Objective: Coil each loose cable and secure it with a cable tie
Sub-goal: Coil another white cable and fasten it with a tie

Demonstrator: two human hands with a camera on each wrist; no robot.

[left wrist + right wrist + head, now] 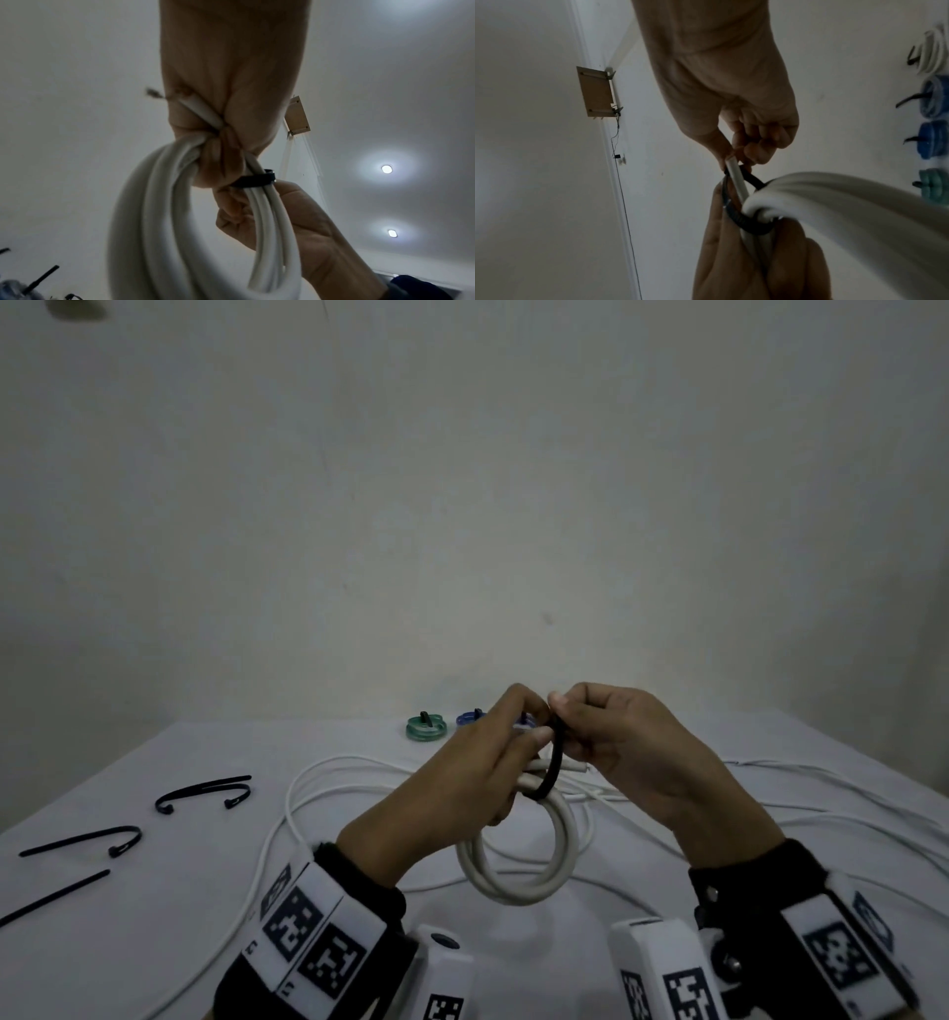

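A white cable coil [518,857] hangs above the table, gripped at its top by my left hand [506,747]. A black cable tie [553,762] loops around the coil's gathered strands, and my right hand [575,726] pinches its upper end. In the left wrist view my left hand [221,142] curls round the coil [159,213], with the tie [254,180] just beyond its fingers and my right hand [295,213] beside it. The right wrist view has my right hand [746,154] pinching the tie [735,216], which wraps the coil [834,203].
Loose white cable [308,788] trails over the white tabletop [154,942] under and to both sides of my hands. Several spare black ties [203,793] lie at the left. Tied coils stand at the back, among them a green one [425,727] and a blue one [470,719].
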